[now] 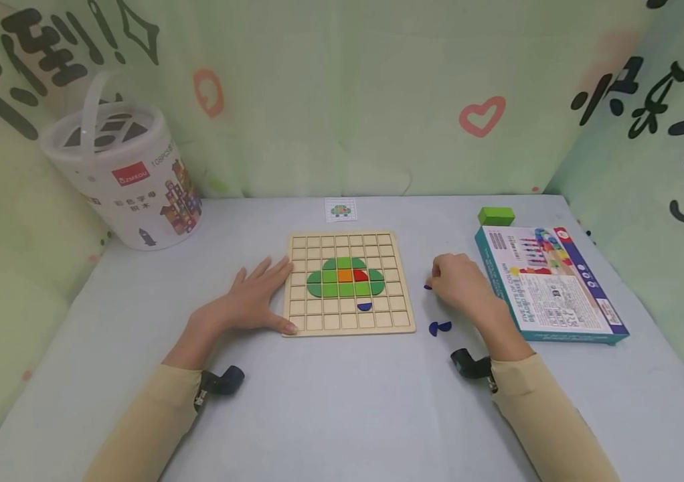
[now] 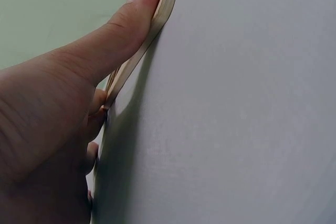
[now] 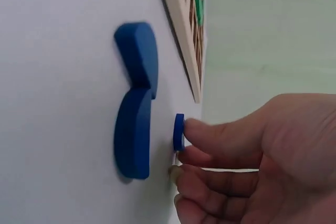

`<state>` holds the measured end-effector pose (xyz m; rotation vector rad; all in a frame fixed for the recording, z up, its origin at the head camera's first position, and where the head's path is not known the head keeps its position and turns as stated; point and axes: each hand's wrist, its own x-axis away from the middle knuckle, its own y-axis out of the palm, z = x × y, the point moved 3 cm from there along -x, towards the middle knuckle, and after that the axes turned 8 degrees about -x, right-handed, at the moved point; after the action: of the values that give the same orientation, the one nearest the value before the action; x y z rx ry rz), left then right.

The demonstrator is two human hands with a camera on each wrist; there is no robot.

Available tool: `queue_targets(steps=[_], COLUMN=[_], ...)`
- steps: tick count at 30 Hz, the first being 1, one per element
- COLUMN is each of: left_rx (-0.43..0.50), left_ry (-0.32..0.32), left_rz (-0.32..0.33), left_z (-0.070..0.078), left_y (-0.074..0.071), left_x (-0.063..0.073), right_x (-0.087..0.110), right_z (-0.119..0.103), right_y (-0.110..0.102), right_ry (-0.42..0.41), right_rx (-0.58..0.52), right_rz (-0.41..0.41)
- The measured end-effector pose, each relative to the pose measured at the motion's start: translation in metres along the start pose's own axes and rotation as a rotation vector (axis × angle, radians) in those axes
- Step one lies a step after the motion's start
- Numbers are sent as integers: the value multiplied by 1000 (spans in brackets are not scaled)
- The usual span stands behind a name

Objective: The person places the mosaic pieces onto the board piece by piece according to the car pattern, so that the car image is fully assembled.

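My left hand (image 1: 251, 298) rests spread at the left edge of a wooden grid board (image 1: 322, 323), its thumb on the near left corner. Set into the board are green, orange and red pieces in a rounded shape, with one blue half-round piece (image 1: 365, 307) below them. To the right of the board, my right hand (image 1: 462, 284) has its thumb and curled fingers at a small blue piece (image 3: 179, 132) low over the table; the fingers partly hide their grip. Two more blue half-round pieces (image 3: 134, 132) lie touching each other nearer to me.
A small pattern card (image 1: 340, 210) lies behind the board. At the right are a flat printed box (image 1: 559, 288) and a green block (image 1: 496, 215) behind it. A white lidded bucket (image 1: 131, 181) stands at the back left. Printed curtains enclose the table.
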<state>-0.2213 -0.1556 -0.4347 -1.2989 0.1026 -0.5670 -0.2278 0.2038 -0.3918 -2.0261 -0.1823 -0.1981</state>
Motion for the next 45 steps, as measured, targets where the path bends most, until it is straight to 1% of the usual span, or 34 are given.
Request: queue_targets(steps=[5, 12, 16, 23, 26, 29, 33, 36, 39, 41, 45], left_rx=[2, 7, 7, 5, 6, 6, 1, -2, -4, -4, -3], left_ry=[4, 5, 4, 3, 3, 3, -1, 0, 4, 7, 7], left_rz=[2, 5, 4, 3, 0, 2, 5, 3, 1, -1, 0], left_z=[0, -1, -2, -2, -2, -2, -3, -3, -3, -2, -2], left_y=[0, 1, 3, 4, 4, 4, 4, 4, 4, 3, 1], left_x=[1, 1, 0, 0, 0, 0, -1, -2, -3, -3, -2], right_x=[-1, -2, -2, -2, 0, 4, 7, 8, 10, 10, 11], right_z=[-4, -11, -11, -14, -23, -39, -60, -70, -77, -80, -83], right_y=[3, 9, 10, 10, 10, 14, 27, 37, 44, 47, 49], right_ry=[-14, -75, -89, -156, -201, -272, -369, -427, -468, -476, -483], right_rx=[-29, -78, -77, -52, -76, -117, -153, -163, -170, -172, -148], right_rz=[5, -11, 21, 58, 47, 20, -26, -52, -67, -73, -57])
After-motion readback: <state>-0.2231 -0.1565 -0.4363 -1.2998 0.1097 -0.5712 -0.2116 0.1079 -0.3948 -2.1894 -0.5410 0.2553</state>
